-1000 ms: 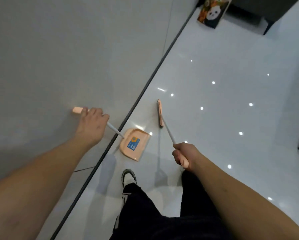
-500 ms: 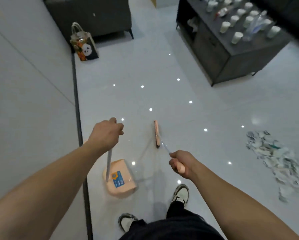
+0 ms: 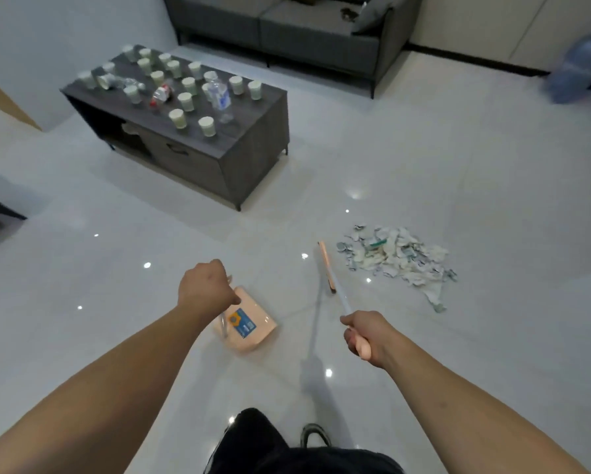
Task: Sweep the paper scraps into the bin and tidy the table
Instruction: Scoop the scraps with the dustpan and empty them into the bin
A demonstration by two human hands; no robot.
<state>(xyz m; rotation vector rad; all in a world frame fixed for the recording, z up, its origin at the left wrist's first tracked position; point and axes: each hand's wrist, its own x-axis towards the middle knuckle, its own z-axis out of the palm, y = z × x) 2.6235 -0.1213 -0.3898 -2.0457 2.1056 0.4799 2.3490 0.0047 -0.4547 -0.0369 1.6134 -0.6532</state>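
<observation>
Sweeping has not begun, by the look of it. The left hand [image 3: 203,290] clenches its fingers round the thin handle of a peach plastic dustpan [image 3: 247,325] that bears a blue label. The right hand [image 3: 364,335] grips the broom [image 3: 326,266], its narrow head just beside the heap of torn paper scraps [image 3: 395,256] on the glossy tiled floor [image 3: 99,302]. Farther off, the dark wood-grain counter [image 3: 253,159] is crowded with pale cups and clear plastic bottles, untidied. No bin shows.

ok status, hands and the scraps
Left hand grips dustpan handle, right hand grips broom. Paper scraps piled on floor, unswept, just right of broom head. Nothing between them.
</observation>
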